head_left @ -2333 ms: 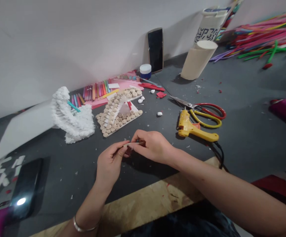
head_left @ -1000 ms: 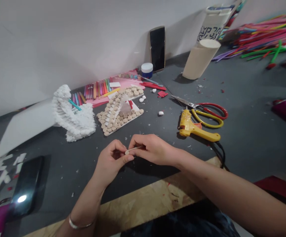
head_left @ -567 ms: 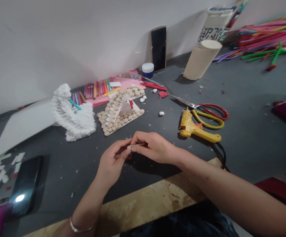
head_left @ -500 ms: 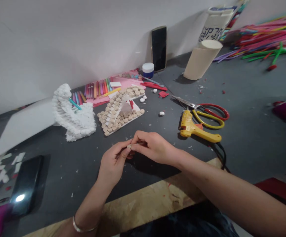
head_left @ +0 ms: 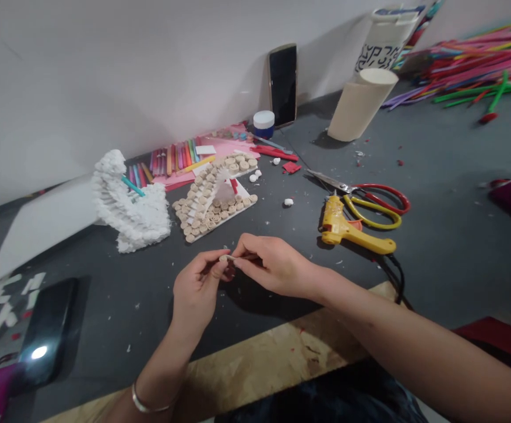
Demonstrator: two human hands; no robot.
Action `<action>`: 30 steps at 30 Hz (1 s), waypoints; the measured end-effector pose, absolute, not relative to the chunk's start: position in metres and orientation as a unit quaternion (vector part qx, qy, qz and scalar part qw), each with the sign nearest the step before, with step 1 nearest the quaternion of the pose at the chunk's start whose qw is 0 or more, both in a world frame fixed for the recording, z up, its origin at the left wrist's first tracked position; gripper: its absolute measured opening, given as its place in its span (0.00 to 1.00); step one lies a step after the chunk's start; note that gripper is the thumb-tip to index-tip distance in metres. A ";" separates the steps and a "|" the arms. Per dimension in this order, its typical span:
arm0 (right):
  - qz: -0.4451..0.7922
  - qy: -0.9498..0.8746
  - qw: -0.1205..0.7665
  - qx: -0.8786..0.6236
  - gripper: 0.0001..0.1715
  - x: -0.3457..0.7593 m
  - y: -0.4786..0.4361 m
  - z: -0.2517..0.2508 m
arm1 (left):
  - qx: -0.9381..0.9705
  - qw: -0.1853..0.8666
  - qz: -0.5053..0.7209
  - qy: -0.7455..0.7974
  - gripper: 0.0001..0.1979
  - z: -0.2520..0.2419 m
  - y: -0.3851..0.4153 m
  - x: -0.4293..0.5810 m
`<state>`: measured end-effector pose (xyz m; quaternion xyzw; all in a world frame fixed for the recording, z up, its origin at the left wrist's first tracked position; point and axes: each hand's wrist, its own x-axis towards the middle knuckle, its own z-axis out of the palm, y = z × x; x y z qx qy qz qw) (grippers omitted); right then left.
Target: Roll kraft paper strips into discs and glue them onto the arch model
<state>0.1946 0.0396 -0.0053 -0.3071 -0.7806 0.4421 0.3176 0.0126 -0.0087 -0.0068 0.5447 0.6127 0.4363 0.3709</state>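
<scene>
Both hands worked low over the dark counter (head_left: 436,247), near its front edge.

- **Left hand** (head_left: 196,288): thumb and forefinger were pressed together on the rolled end of a thin beige paper strip (head_left: 233,257).
- **Right hand** (head_left: 273,267): its grip pinched the strip's free length, just beside the left fingertips.
- **Strip:** it was held off the counter, roughly level, bridging the two grips.
- **Step in hand, as I judged it:** winding the strip into a small coil, like those covering the coil-covered model (head_left: 213,197) beyond.
- **Next move:** it would call for a firm pinch, so the coil could not spring loose.
- **Nearby:** a yellow glue gun (head_left: 347,229) lay to the right, apart from both hands, with scissors (head_left: 370,197) just behind it.
</scene>
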 end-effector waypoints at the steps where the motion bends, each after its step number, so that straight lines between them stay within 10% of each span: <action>1: 0.444 -0.779 0.317 -0.309 0.04 0.194 0.039 -0.005 | 0.539 0.377 0.442 0.609 0.12 -0.007 -0.009 0.013; 19: 0.453 -0.790 0.312 -0.270 0.05 0.196 0.041 -0.003 | 0.479 0.589 0.479 0.441 0.11 -0.016 -0.002 -0.002; 30: 0.485 -0.748 0.327 -0.314 0.07 0.194 0.040 -0.004 | 0.523 0.512 0.465 0.497 0.09 -0.004 -0.005 0.001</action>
